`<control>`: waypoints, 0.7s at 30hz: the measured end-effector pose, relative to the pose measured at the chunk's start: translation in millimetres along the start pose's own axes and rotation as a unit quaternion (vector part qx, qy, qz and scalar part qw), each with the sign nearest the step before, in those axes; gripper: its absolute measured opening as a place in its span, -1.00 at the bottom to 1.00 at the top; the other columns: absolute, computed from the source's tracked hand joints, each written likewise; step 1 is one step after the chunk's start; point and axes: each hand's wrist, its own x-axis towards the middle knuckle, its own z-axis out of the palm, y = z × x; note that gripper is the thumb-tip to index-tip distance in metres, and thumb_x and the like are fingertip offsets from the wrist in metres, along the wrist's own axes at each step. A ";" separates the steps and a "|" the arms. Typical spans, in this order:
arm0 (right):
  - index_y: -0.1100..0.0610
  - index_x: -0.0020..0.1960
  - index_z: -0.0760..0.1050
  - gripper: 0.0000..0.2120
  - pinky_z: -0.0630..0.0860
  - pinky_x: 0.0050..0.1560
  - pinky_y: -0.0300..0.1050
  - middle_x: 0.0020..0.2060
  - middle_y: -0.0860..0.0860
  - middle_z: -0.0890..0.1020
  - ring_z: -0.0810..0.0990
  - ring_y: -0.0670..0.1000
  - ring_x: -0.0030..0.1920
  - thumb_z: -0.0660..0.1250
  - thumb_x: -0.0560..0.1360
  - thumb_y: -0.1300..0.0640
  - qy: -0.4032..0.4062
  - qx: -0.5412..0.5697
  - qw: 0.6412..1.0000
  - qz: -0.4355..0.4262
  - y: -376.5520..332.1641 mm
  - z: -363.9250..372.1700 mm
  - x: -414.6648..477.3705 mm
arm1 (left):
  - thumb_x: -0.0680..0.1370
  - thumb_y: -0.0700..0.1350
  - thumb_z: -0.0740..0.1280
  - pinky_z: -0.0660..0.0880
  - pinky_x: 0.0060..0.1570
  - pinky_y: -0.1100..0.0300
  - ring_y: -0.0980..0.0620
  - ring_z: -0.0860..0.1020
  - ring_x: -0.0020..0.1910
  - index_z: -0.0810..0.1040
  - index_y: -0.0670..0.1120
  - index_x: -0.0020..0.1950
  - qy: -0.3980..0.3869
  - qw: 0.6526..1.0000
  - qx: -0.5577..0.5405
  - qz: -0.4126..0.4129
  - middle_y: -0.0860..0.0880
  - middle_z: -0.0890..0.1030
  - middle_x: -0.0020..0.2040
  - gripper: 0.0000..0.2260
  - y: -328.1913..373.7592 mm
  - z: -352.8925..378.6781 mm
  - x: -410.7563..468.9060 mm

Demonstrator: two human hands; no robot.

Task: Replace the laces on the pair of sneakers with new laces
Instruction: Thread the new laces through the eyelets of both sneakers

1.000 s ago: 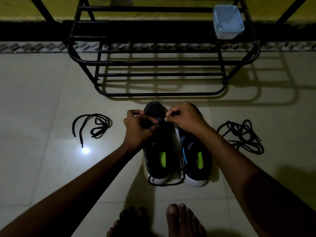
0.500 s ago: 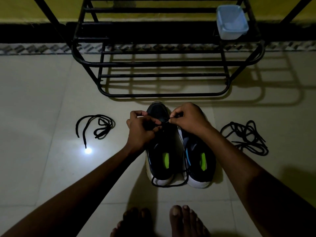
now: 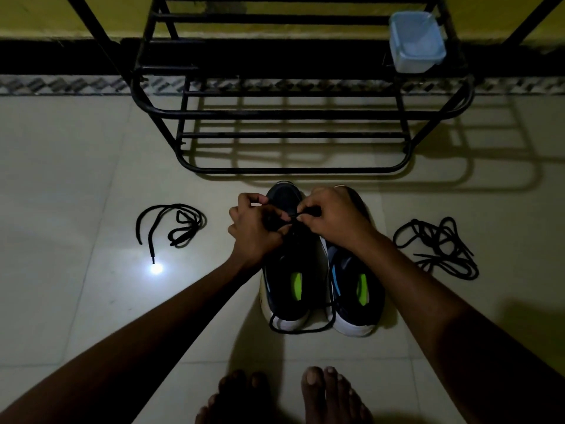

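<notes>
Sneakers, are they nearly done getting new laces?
Not yet. Done: a loose black lace and a black lace tangle lie aside. In hand: the left hand and right hand pinch a black lace at the toe end of one dark, white-soled sneaker; its slack trails behind the heels. Left: lacing upward, then likely the other dark sneaker.

Rack (image 3: 293, 169) blocks beyond sneakers (image 3: 321, 289); laces (image 3: 437, 249) flank.
</notes>
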 end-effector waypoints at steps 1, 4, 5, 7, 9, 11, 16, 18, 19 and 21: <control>0.14 0.01 0.73 -0.86 0.49 -0.02 -0.21 -0.10 0.07 0.69 0.64 0.04 -0.07 0.50 0.45 0.18 0.000 -0.010 1.000 -0.015 2.1 2.1 0.4 | 0.39 0.00 0.58 0.30 0.21 0.01 -0.02 0.30 0.28 0.62 0.19 -0.14 -0.001 1.000 0.005 -0.001 0.08 0.34 0.24 -0.83 -0.1 1.1 0.9; 0.15 -0.03 0.73 -0.88 0.58 -0.01 -0.02 -0.13 0.10 0.65 0.62 0.10 -0.10 0.50 0.45 0.17 -0.002 -0.035 0.999 -0.038 5.6 6.7 0.1 | 0.41 0.00 0.56 0.28 0.19 0.02 -0.03 0.29 0.28 0.58 0.20 -0.17 -0.004 1.000 0.014 -0.003 0.07 0.32 0.25 -0.82 -0.9 3.2 2.5; 0.16 -0.04 0.73 -0.88 0.59 -0.02 0.00 -0.14 0.11 0.64 0.62 0.11 -0.11 0.50 0.45 0.17 0.000 -0.038 0.998 -0.041 6.3 8.2 0.1 | 0.41 0.01 0.56 0.29 0.20 0.00 -0.03 0.28 0.28 0.57 0.20 -0.17 -0.004 1.000 0.019 0.002 0.06 0.32 0.25 -0.82 -1.3 3.5 2.7; 0.17 -0.04 0.73 -0.88 0.59 -0.02 0.02 -0.14 0.12 0.64 0.62 0.13 -0.11 0.51 0.44 0.18 0.005 -0.036 0.999 -0.038 6.2 11.5 0.4 | 0.42 0.00 0.55 0.29 0.19 0.00 -0.03 0.27 0.28 0.57 0.20 -0.16 -0.002 1.000 0.027 0.012 0.05 0.32 0.26 -0.82 -2.5 4.9 2.6; 0.18 -0.04 0.73 -0.88 0.60 -0.01 0.02 -0.13 0.14 0.64 0.62 0.14 -0.10 0.52 0.43 0.20 0.005 -0.033 0.999 -0.031 5.6 13.9 1.3 | 0.42 -0.01 0.56 0.28 0.15 0.01 -0.04 0.27 0.28 0.58 0.20 -0.16 0.007 0.999 0.029 0.013 0.04 0.32 0.27 -0.82 -4.7 7.3 3.5; 0.19 -0.05 0.73 -0.89 0.60 0.00 0.01 -0.13 0.14 0.64 0.62 0.15 -0.09 0.53 0.42 0.21 0.004 -0.026 0.999 -0.022 6.2 15.6 2.4 | 0.41 -0.03 0.57 0.31 0.13 0.02 -0.06 0.28 0.29 0.58 0.20 -0.18 0.018 1.000 0.017 0.010 0.05 0.32 0.28 -0.80 -5.7 9.6 3.5; 0.17 -0.08 0.73 -0.89 0.59 0.01 0.00 -0.15 0.10 0.64 0.61 0.10 -0.10 0.55 0.39 0.23 0.019 0.008 1.000 -0.001 10.3 16.9 2.9 | 0.44 -0.08 0.55 0.41 0.19 -0.11 -0.12 0.30 0.28 0.64 0.09 -0.14 0.012 1.000 0.009 0.017 -0.02 0.35 0.27 -0.88 -7.7 12.7 5.0; 0.16 -0.06 0.73 -0.89 0.58 0.03 -0.03 -0.16 0.09 0.66 0.62 0.07 -0.10 0.55 0.41 0.20 0.021 0.030 0.999 0.000 11.6 14.7 3.6 | 0.44 -0.16 0.53 0.47 0.10 -0.18 -0.14 0.40 0.19 0.68 -0.06 -0.14 0.034 0.992 0.012 0.119 0.03 0.43 0.05 -0.94 -10.8 12.6 8.1; 0.15 -0.06 0.74 -0.89 0.58 0.05 -0.05 -0.15 0.07 0.68 0.64 0.04 -0.10 0.54 0.42 0.19 0.025 0.044 0.999 -0.001 11.8 13.6 4.3 | 0.42 -0.21 0.51 0.47 0.04 -0.18 -0.16 0.45 0.12 0.67 -0.10 -0.17 0.040 0.983 0.027 0.179 0.12 0.42 -0.07 -0.95 -12.0 11.6 9.3; 0.17 -0.07 0.74 -0.92 0.57 0.05 -0.12 -0.13 0.05 0.71 0.65 -0.01 -0.10 0.52 0.44 0.20 0.048 0.068 0.997 -0.006 10.4 10.9 6.4 | 0.42 -0.23 0.47 0.40 0.00 -0.08 -0.23 0.49 0.02 0.64 -0.12 -0.10 0.012 0.972 0.083 0.220 0.07 0.43 -0.15 -0.90 -12.1 10.5 10.8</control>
